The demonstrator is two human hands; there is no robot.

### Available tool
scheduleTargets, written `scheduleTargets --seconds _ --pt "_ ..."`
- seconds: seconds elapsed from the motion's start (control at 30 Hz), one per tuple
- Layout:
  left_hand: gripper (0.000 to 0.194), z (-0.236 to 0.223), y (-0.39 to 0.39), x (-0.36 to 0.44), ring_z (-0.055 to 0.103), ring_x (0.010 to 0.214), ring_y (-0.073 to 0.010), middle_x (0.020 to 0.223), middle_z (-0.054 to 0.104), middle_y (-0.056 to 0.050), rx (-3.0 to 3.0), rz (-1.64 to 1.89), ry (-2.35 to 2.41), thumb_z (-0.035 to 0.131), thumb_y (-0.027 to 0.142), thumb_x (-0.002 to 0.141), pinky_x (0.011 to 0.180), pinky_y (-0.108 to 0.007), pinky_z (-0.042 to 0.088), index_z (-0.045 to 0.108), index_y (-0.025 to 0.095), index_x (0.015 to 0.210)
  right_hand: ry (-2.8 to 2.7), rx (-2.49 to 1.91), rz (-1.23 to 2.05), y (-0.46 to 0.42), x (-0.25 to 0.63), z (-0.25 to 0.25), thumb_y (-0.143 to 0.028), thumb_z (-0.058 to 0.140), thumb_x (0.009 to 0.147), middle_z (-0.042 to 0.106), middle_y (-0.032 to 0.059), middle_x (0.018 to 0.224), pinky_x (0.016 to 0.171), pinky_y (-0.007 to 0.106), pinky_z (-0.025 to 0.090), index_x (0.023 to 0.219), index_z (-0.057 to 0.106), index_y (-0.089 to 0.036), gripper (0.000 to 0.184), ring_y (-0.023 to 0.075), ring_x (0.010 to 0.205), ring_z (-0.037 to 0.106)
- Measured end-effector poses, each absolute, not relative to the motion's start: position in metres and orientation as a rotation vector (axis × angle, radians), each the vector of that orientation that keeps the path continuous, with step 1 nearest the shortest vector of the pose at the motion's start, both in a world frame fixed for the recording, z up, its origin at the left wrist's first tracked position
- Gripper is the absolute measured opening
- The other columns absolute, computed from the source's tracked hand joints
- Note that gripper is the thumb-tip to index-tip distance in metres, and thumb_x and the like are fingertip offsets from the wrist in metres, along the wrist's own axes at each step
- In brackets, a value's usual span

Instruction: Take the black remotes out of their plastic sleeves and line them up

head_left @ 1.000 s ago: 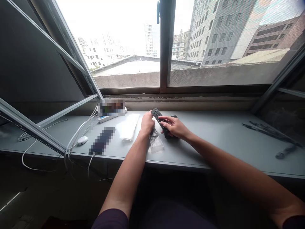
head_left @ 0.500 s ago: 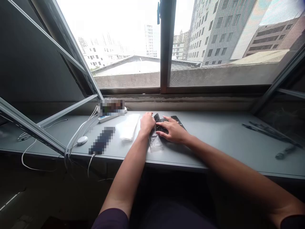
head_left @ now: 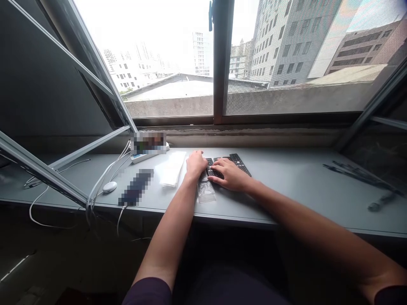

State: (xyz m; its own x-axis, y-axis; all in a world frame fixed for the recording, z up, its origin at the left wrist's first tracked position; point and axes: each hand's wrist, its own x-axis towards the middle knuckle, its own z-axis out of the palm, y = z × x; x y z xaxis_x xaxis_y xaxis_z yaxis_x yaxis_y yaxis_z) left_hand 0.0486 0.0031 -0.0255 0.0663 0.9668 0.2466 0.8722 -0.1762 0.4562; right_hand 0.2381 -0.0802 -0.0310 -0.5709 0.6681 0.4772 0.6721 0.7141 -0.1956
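Several black remote controls with rows of buttons lie side by side on the grey table. The rightmost remote control (head_left: 241,164) is angled beyond my right hand (head_left: 231,175), which rests over the middle ones with its fingers spread. My right thumb and forefinger reach the edge of the left remote control (head_left: 210,162). Beside that one is my left hand (head_left: 196,162), its fingers curled at the far end; what they grip is hidden. A clear plastic bag (head_left: 206,193) lies flat on the table just below both hands.
Folded white sheets (head_left: 173,170) lie left of my left hand. Further left are a blurred-out dark item (head_left: 136,187) with a cable, a round white device (head_left: 110,187) and a power strip (head_left: 149,157). Metal frames flank the table (head_left: 295,182); dark thin items (head_left: 356,173) lie right.
The left remote control was tilted up between my hands and now lies flatter beside the others. The plastic bag has shifted slightly left. Both hands have moved only a little.
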Motion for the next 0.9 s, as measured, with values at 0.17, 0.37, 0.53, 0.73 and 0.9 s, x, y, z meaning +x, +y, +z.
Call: scheduleTargets --seconds 0.17,0.37,0.53,0.73,0.9 --pt "0.045 -0.024 0.0 0.049 0.058 0.143 -0.035 0.156 0.061 -0.017 2.115 0.701 1.916 0.053 0.019 0.101 0.12 -0.049 0.042 0.069 0.023 0.143 -2.389 -1.014 0.019 -0.08 0.238 -0.028 -0.053 0.065 0.109 0.075 0.0216 0.132 0.115 0.059 0.05 0.131 0.079 -0.014 0.048 0.0409 0.128 0.066" --pt "0.047 -0.023 -0.001 0.048 0.054 0.144 -0.0401 0.158 0.056 -0.019 2.079 0.687 1.932 0.059 0.024 0.098 0.12 -0.054 0.039 0.067 0.022 0.144 -2.378 -1.023 0.046 -0.08 0.238 -0.027 -0.054 0.06 0.111 0.075 0.0216 0.131 0.114 0.058 0.05 0.121 0.082 -0.014 0.047 0.0405 0.128 0.065" --pt "0.052 -0.026 0.0 0.045 0.054 0.144 -0.0414 0.157 0.057 -0.021 2.039 0.773 1.931 0.059 0.018 0.095 0.118 -0.05 0.042 0.067 0.019 0.146 -2.342 -1.006 0.093 -0.08 0.238 -0.028 -0.052 0.059 0.111 0.075 0.0219 0.132 0.115 0.059 0.05 0.123 0.082 -0.014 0.046 0.0415 0.13 0.065" --pt "0.04 -0.024 0.01 0.036 0.064 0.133 -0.0367 0.133 0.073 -0.024 1.965 0.984 1.797 0.047 0.014 0.097 0.116 -0.046 0.045 0.08 0.013 0.119 -2.192 -0.993 0.271 -0.085 0.238 -0.017 -0.048 0.061 0.111 0.076 0.0205 0.133 0.116 0.056 0.05 0.127 0.079 -0.015 0.041 0.0389 0.131 0.067" --pt "0.038 -0.016 0.016 0.035 0.069 0.124 -0.0285 0.125 0.079 -0.015 1.64 1.405 1.39 0.044 0.012 0.094 0.114 -0.041 0.049 0.079 0.018 0.107 -1.915 -0.978 0.765 -0.091 0.236 -0.005 -0.05 0.062 0.11 0.078 0.0132 0.135 0.112 0.049 0.055 0.133 0.076 -0.02 0.04 0.0314 0.123 0.074"
